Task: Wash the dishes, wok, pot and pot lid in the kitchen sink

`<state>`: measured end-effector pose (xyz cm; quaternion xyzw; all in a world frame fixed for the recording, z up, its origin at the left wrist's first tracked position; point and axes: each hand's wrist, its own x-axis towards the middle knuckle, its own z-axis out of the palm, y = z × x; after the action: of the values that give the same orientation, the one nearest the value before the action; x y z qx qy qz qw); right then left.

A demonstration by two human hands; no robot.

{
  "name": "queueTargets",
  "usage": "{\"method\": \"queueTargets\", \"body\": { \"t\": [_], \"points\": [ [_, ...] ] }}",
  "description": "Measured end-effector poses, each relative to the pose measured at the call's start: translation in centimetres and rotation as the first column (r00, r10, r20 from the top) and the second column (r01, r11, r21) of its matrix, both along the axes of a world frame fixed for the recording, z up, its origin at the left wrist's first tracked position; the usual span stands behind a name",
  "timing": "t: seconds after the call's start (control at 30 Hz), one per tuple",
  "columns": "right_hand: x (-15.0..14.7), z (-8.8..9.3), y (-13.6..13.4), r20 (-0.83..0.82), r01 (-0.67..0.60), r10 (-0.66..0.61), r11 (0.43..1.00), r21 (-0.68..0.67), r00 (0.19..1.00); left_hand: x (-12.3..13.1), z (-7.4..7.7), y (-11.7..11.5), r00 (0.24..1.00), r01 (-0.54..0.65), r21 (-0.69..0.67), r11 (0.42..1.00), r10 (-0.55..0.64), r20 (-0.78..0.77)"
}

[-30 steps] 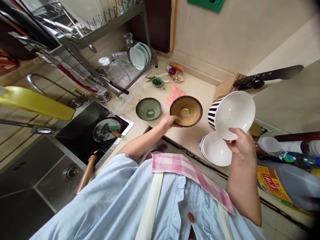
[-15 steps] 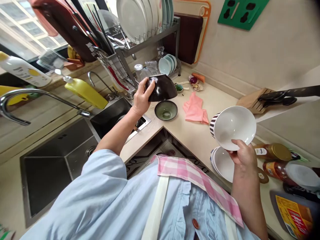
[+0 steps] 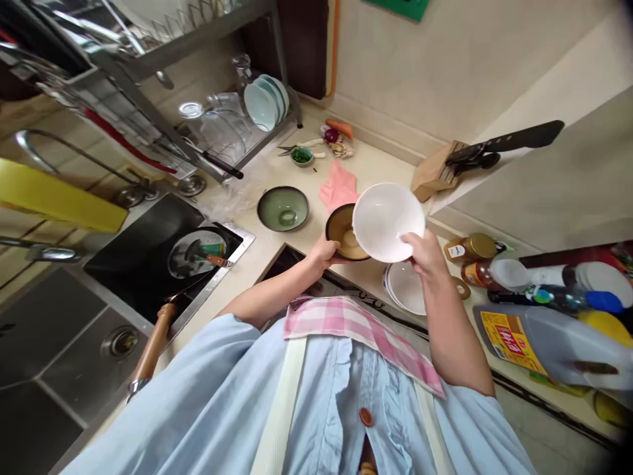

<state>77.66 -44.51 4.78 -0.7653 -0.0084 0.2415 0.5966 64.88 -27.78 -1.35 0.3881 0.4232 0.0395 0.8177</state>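
Observation:
My left hand point(image 3: 324, 251) grips the near rim of a brown bowl point(image 3: 341, 231) with a dark outside, held upright over the counter's front edge. My right hand point(image 3: 422, 254) holds a white bowl point(image 3: 386, 221), tilted with its inside toward me. The white bowl overlaps the brown bowl's right side. Below my right hand, another white bowl point(image 3: 403, 287) rests on the counter. A green bowl point(image 3: 283, 208) stands on the counter to the left of the brown one.
A pink cloth point(image 3: 337, 186) lies behind the bowls. A knife block point(image 3: 435, 173) stands at the right rear, with bottles point(image 3: 524, 274) and an oil jug point(image 3: 548, 336) to the right. The sink point(image 3: 163, 254) with a pan lies left, under the dish rack point(image 3: 163, 53).
My left hand has brought the brown bowl back from over the sink, turned upright, to the counter's front. My right hand has moved the white bowl left against it.

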Motion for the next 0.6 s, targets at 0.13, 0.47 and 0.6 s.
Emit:
{"method": "queueTargets", "body": {
  "t": [0.13,0.47,0.6],
  "points": [
    [0.7,-3.4,0.4,0.105,-0.054,0.068,0.989,-0.136,0.992,1.2,-1.8,-0.7,0.996,0.086,0.043,0.995,-0.085,-0.026],
    [0.5,-6.1,1.9,0.055,-0.124,0.156,0.918,-0.376,0.986,0.9,-2.3,1.2,0.988,0.154,0.047,0.987,-0.154,-0.009],
    [-0.4,-4.4,2.9,-0.017,-0.261,0.285,0.851,-0.455,0.958,0.7,-2.5,1.9,0.981,0.159,0.006,0.987,-0.157,-0.113]
  ]
}}
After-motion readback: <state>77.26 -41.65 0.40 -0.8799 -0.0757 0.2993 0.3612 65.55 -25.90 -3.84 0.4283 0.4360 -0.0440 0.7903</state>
